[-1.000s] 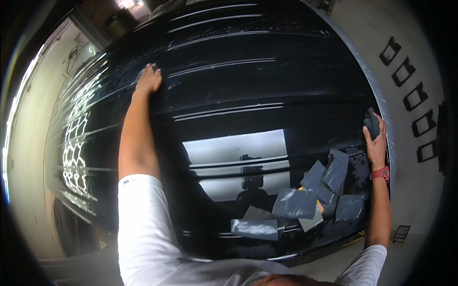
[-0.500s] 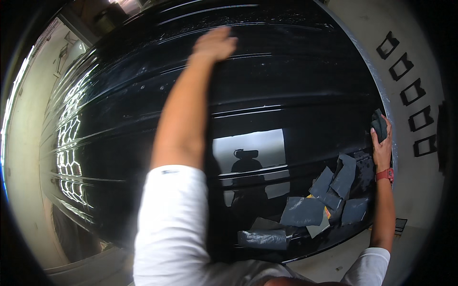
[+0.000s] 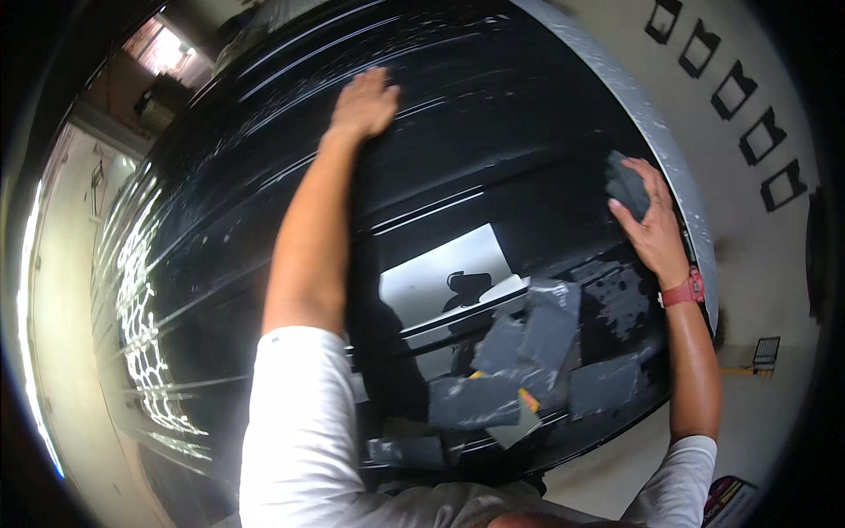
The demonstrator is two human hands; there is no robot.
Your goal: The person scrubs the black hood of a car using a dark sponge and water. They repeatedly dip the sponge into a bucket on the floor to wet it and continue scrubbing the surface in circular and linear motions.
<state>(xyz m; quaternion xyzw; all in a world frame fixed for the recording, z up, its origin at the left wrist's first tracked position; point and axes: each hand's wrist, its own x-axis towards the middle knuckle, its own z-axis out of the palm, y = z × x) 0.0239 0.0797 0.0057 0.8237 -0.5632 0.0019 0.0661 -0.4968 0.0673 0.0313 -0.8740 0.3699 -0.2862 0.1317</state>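
A large glossy black vehicle panel [image 3: 475, 176] with long raised ridges lies under both my hands. Toward its far part, my left hand [image 3: 365, 106] rests on the surface with fingers stretched out and nothing in it. My right hand [image 3: 651, 216] is closed around a dark grey sanding pad [image 3: 628, 185], pressed to the panel near the right edge. Exactly how the pad is folded or backed is hidden by the fingers. Several grey sandpaper sheets [image 3: 475, 403] lie overlapping on the near part, with a wet patch [image 3: 620, 299] beside them.
Greyish-white masking film [image 3: 638, 97] runs along the panel's right edge. Several black frame-like parts [image 3: 735, 90] lie on the pale floor beyond. At lower right sits a black grille-like piece with a yellow strip [image 3: 766, 354]. Water drops dot the far panel.
My right hand has moved the sanding pad inward from the right edge and farther from me. My left hand stays on the far part, fingers more spread. The view has turned.
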